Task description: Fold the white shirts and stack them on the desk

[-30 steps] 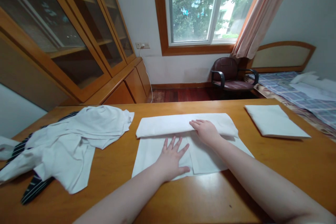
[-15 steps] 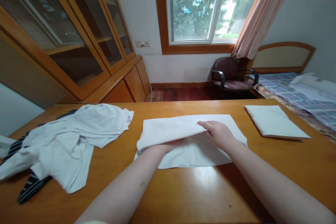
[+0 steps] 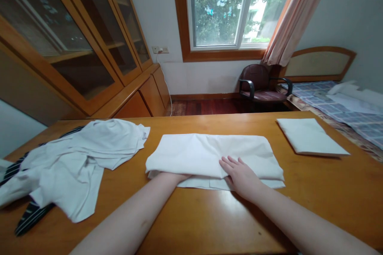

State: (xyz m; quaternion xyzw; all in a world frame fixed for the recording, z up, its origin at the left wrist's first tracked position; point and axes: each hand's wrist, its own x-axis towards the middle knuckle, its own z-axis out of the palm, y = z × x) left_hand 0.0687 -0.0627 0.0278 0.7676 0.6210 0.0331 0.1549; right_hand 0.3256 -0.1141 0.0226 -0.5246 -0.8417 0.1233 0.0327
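A white cloth point(image 3: 209, 153) lies folded into a long band on the wooden table point(image 3: 329, 195), right in front of me. My right hand point(image 3: 241, 175) rests on the cloth's near edge, fingers stretched out and pressing the top layer down. My left hand is tucked under the folded layer at the cloth's near left part; only the wrist point(image 3: 170, 178) shows and the fingers are hidden.
A rumpled heap of white garments with dark striped fabric point(image 3: 72, 163) lies at the left of the table. A neatly folded white cloth point(image 3: 309, 136) sits at the far right. Beyond the table stand a wooden cabinet point(image 3: 89, 48), a dark armchair point(image 3: 260, 85) and a bed point(image 3: 344, 103).
The far part of the cloth has been folded toward me over the near part. My left hand slid under the fold and my right hand moved back to the near edge.
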